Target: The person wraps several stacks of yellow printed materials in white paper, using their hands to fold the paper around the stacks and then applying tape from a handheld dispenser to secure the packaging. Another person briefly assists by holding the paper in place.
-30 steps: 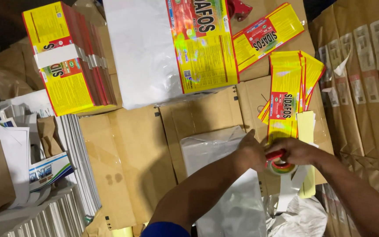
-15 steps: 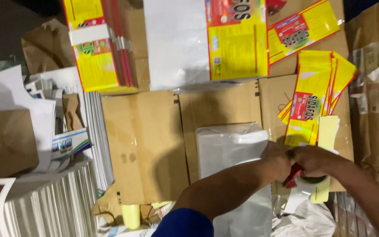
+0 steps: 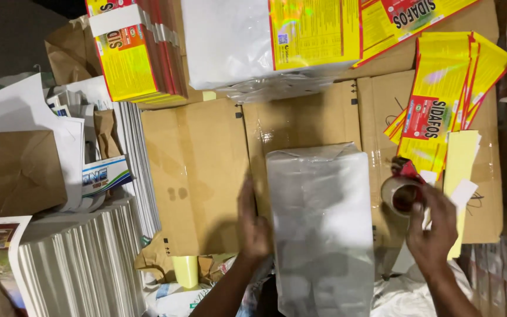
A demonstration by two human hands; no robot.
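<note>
Head view: white plastic-wrapped bundle (image 3: 319, 229) lies lengthwise on flattened brown cardboard (image 3: 195, 170), centre of frame. Left hand (image 3: 254, 223) lies flat and unclenched against the bundle's left edge, grasping nothing. Right hand (image 3: 432, 226), just right of the bundle, grips a tape roll with red dispenser (image 3: 403, 188). Right of the bundle, beyond the roll: a fan of yellow-and-red printed sleeves (image 3: 441, 100). Above the bundle: a white wrapped pack with yellow label (image 3: 265, 41). Far left of the bundle: stacked paper sheets (image 3: 77, 264).
</note>
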